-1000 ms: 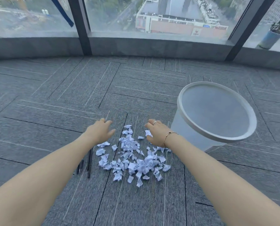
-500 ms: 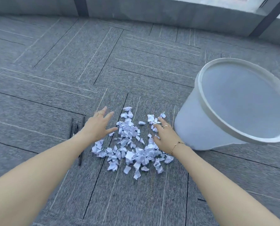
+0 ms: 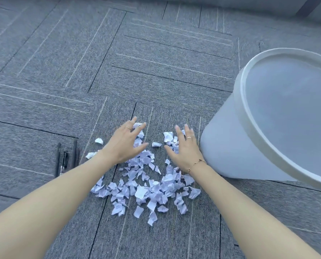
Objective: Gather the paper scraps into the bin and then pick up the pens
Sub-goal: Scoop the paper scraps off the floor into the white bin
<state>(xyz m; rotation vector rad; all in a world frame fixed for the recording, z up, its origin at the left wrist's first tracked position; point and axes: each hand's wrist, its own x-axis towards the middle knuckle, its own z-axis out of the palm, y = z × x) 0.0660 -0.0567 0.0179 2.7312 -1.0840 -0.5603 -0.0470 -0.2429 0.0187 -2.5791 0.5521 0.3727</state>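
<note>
the paper scraps [image 3: 146, 186] are lying in a loose heap on the grey carpet floor [image 3: 156, 71], in the lower centre of the view, with a few strays out at 9 o'clock of the heap, toward the pens. the white bin [image 3: 228, 146] is standing at 3 o'clock of the heap, just beside it, its mouth open and facing up. the pens [image 3: 67, 157], dark and slim, are lying side by side at 9 o'clock, partly hidden by the left forearm.

the left hand [image 3: 125, 144] is spreading palm-down with fingers splayed over the 12 o'clock end of the heap, gripping nothing. the right hand [image 3: 184, 148] is likewise open and flat, fingers extended, sitting between the heap and the bin wall, holding nothing.

assessment: the scraps are appearing very light, thin, crumpled and loose, so single pieces are likely sliding or fluttering away under a quick sweep. the carpet pile is probably snagging them. the sounder hold is judged to be raking inward from both flanks, compressing the heap into one wad, then cupping it from beneath between both palms. the pens are appearing rigid and smooth, suited to a pinch at mid-barrel
</note>
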